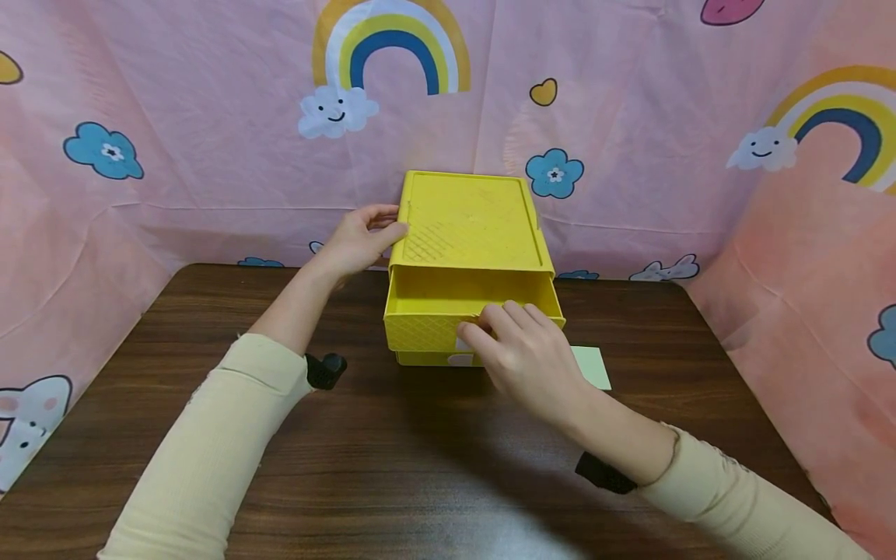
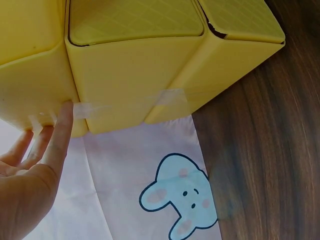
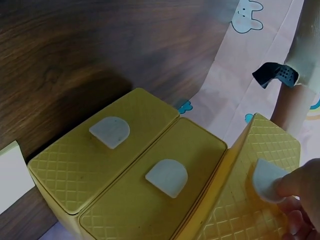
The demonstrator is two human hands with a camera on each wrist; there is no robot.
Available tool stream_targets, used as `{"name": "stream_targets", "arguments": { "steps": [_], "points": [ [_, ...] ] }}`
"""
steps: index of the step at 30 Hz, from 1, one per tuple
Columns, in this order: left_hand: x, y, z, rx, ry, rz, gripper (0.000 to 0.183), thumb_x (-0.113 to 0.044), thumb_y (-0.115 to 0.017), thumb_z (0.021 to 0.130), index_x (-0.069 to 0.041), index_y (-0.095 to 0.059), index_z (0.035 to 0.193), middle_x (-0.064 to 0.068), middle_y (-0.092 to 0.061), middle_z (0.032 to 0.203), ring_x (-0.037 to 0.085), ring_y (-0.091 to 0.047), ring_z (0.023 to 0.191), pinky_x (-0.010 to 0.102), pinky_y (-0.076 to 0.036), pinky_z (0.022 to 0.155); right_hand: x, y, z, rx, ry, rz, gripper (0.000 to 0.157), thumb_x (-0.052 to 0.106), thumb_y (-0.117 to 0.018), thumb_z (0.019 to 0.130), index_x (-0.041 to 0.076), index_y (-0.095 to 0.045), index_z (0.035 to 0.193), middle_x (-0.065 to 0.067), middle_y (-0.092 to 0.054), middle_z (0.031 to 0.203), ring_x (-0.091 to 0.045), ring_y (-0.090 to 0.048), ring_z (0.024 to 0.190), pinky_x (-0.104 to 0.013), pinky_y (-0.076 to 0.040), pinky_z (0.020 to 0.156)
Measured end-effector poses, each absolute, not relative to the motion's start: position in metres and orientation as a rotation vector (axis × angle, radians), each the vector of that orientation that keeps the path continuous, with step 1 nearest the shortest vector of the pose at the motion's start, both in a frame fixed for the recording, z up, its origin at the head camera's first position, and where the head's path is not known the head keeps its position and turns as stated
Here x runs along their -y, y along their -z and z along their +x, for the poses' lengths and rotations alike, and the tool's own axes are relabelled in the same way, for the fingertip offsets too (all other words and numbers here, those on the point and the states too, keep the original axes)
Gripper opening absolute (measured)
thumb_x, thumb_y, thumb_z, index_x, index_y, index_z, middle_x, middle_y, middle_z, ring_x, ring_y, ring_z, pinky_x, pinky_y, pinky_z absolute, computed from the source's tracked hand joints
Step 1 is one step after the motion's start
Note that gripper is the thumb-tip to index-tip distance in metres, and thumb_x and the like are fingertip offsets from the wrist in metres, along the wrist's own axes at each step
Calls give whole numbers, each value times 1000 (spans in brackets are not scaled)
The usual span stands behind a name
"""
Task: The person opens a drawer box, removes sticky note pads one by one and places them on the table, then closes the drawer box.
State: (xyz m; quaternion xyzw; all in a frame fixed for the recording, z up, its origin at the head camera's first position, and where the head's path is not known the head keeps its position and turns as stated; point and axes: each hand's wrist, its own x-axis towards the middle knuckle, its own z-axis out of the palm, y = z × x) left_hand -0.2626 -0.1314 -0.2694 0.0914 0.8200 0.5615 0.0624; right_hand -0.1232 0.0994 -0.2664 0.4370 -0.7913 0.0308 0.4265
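A yellow chest of small drawers (image 1: pixel 476 222) stands at the back of the wooden table. Its top drawer (image 1: pixel 420 333) is pulled partway out towards me, while the two lower drawers (image 3: pixel 155 205) are closed. Between thumb and fingers, my right hand (image 1: pixel 530 362) pinches the white tab handle (image 3: pixel 265 180) of that top drawer. My left hand (image 1: pixel 358 243) lies against the chest's left side near the top. Its fingers (image 2: pixel 61 132) are stretched out and touch the side wall, with the thumb at the top edge.
A pale green paper (image 1: pixel 591 367) lies on the table (image 1: pixel 336 467) just right of the chest. Behind and at both sides hangs a pink cloth (image 1: pixel 231 155) printed with rainbows, flowers and rabbits. Clear tape (image 2: pixel 170 97) runs along the chest's side.
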Motion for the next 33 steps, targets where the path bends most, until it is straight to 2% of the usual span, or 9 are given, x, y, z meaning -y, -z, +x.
{"name": "stream_targets", "arguments": {
  "steps": [5,11,20,28,33],
  "points": [
    [132,269,-263,-2475,-1701,289,55,-32,-52,86,-11,-33,134,5,-41,129,19,-48,106,33,-51,76,-101,275,-136,2030,-51,1085,15,3,-46,83,9,-59,86,-4,-49,70,-18,-42,58,-23,-32,49],
    [132,269,-262,-2480,-1693,297,56,-33,-52,86,-12,-32,134,6,-40,129,20,-49,104,33,-51,74,-102,280,-147,2088,12,1059,12,6,-50,82,10,-59,89,-4,-49,72,-18,-41,60,-25,-33,50],
    [132,269,-262,-2467,-1696,311,55,-33,-51,87,-12,-32,134,7,-39,130,21,-46,111,32,-51,74,-101,279,-160,2121,28,1034,12,11,-50,85,11,-61,91,-4,-49,73,-19,-43,62,-25,-34,51],
    [132,268,-260,-2521,-1656,316,55,-34,-50,87,-11,-33,134,8,-41,129,21,-42,115,36,-46,84,-100,278,-169,2115,-1,1036,13,8,-53,82,10,-62,90,-5,-50,73,-19,-44,63,-25,-38,53],
    [131,267,-259,-2471,-1698,300,55,-32,-51,87,-11,-32,134,8,-39,130,21,-45,111,33,-50,77,-99,279,-174,2101,-6,1031,14,6,-52,82,10,-63,90,-5,-51,73,-18,-41,58,-23,-32,49]
  ]
}}
